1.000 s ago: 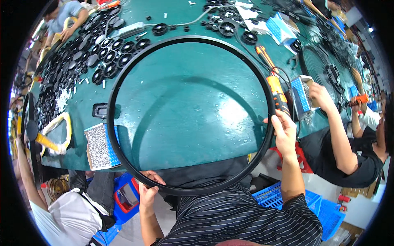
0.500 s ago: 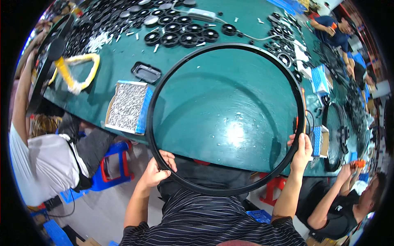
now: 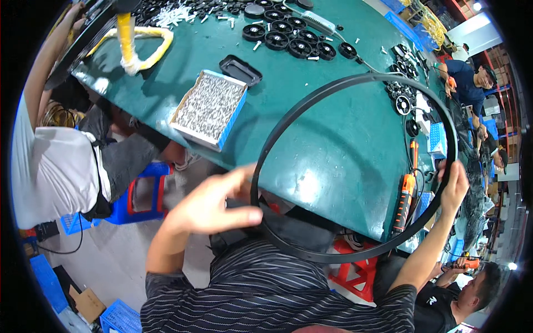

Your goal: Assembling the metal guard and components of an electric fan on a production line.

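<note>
A large thin black hoop (image 3: 327, 257) is held up over the near edge of the green table, slightly tilted. My right hand (image 3: 454, 186) is closed around its right side, thumb on the near face and fingertips behind. At the left side of the hoop is my left hand (image 3: 214, 202), blurred, thumb and fingers spread apart around the rim. The fingertips are partly behind the hoop, so contact is hard to judge. Through the ring the bare table top shows, along with an orange and black power screwdriver (image 3: 404, 204) lying near the right edge.
A box (image 3: 234, 119) of small metal pieces stands left of the hoop, beside a black tray (image 3: 240, 71). Several black wheels (image 3: 300, 48) and a power strip (image 3: 319, 22) lie farther back. A person sits at left; a red stool (image 3: 355, 277) stands below the table.
The hoop has shifted right with my right hand. My left hand has loosened from the rim and spread its fingers. The view has turned, so the table appears rotated.
</note>
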A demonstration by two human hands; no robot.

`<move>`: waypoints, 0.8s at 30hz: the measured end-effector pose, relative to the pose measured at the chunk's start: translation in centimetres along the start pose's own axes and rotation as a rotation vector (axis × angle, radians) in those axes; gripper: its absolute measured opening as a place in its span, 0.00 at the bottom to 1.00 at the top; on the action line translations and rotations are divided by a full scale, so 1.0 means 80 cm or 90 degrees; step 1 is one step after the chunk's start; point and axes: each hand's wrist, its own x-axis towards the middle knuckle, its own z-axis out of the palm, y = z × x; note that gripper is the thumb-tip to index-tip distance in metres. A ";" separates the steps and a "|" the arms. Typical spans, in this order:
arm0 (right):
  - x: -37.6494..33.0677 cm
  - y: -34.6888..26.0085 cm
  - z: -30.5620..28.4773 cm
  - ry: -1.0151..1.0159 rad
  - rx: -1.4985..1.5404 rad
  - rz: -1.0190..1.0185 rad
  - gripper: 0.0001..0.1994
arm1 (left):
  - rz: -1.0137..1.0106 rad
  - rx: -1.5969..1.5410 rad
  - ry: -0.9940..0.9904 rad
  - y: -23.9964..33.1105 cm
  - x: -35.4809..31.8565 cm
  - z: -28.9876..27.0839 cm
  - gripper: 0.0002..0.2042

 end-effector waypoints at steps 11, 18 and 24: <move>0.111 -0.111 0.062 0.034 -0.154 -0.181 0.16 | 0.133 -0.404 -0.102 0.090 0.181 -0.007 0.19; -0.152 -0.149 0.067 -0.294 0.381 0.108 0.21 | 0.022 -0.874 0.085 0.010 0.181 0.018 0.02; -0.247 -0.130 0.143 -0.359 0.692 0.488 0.17 | 0.035 -0.872 0.213 -0.010 0.187 0.063 0.03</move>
